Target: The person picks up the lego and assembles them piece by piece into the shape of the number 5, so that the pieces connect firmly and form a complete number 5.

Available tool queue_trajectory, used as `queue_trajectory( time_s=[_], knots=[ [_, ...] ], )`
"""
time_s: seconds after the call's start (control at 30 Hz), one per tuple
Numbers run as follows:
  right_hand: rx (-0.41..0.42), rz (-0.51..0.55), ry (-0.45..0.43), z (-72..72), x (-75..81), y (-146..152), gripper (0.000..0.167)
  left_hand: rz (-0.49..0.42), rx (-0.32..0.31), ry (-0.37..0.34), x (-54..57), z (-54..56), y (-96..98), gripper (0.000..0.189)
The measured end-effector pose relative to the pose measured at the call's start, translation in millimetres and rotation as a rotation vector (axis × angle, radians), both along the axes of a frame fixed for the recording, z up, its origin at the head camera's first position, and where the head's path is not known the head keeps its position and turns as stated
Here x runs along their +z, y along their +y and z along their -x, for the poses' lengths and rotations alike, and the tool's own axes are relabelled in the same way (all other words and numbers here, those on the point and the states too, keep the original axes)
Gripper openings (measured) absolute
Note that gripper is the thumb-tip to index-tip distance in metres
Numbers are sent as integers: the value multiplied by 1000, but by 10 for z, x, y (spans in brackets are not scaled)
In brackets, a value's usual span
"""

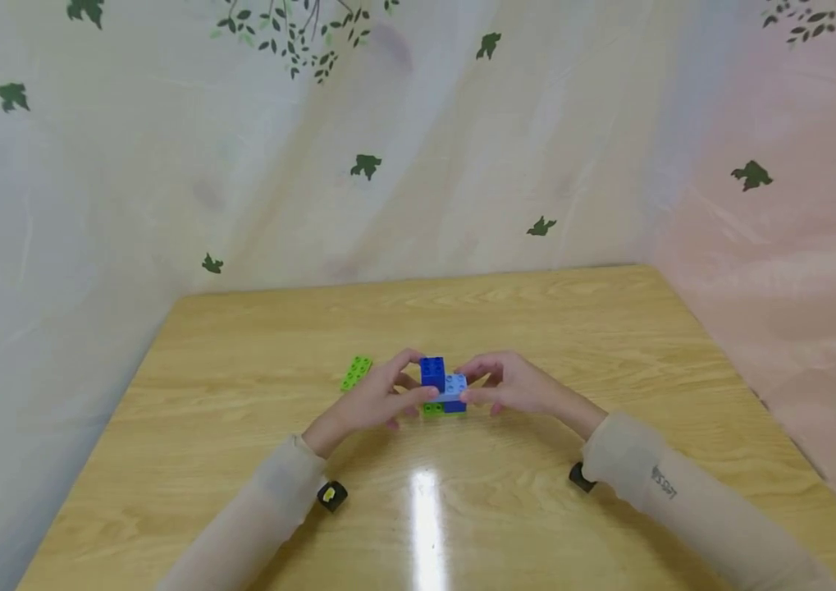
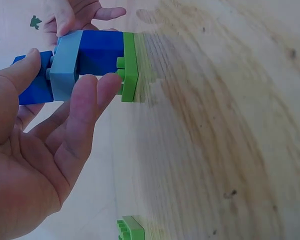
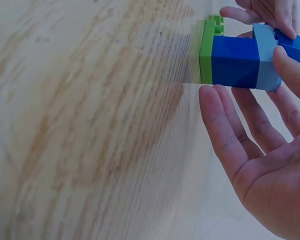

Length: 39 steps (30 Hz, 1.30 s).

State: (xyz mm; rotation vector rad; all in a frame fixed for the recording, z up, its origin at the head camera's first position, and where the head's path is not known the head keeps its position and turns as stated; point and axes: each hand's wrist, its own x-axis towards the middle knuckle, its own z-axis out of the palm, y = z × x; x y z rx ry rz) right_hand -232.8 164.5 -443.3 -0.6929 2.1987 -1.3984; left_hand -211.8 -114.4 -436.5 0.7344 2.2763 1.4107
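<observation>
Stack (image 1: 454, 397): mid-frame in head view, seemingly resting on desk (image 1: 521, 509); green plate (image 1: 434, 409) lowest, then lower blue brick (image 1: 454, 406), light blue brick (image 1: 457, 383) (long axis left–right), upper blue brick (image 1: 432, 372) on its left end.
Left grip (image 1: 382, 396): nearer upper blue brick, pinching it.
Right grip (image 1: 517, 384): narrow, holding light blue brick's right end.
Loose plate (image 1: 356, 373): left of stack, flat.
Backdrop (image 1: 432, 123): leaf-patterned, beyond desk.

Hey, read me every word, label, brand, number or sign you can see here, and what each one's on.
No text can be read for certain.
Right sleeve: one short line of dark lettering, too small and blurred.
Black object by the left sleeve: small yellowish mark, too small to make out.
Bricks: no lettering visible.
</observation>
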Motion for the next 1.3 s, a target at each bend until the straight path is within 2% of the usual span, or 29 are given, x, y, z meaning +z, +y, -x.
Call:
queue_trajectory(
  time_s=[0.27,0.57,0.73,0.87,1.07,1.3],
  knots=[
    [0,-9,18,-23,13,-8,31,4,0,-14,-24,0,-26,50],
    [7,-5,-1,-38,1,-12,33,10,-34,1,-20,-12,-44,49],
    [-9,-13,5,-38,13,-6,34,53,-35,60,1,-30,3,50],
    [-6,-5,4,-34,15,-7,34,57,-45,103,-12,-36,33,43],
    [3,0,5,-20,7,-29,35,36,-54,121,-45,-35,12,37],
    [15,3,14,17,-18,-16,34,67,-64,122,-36,-23,15,36]
  ],
)
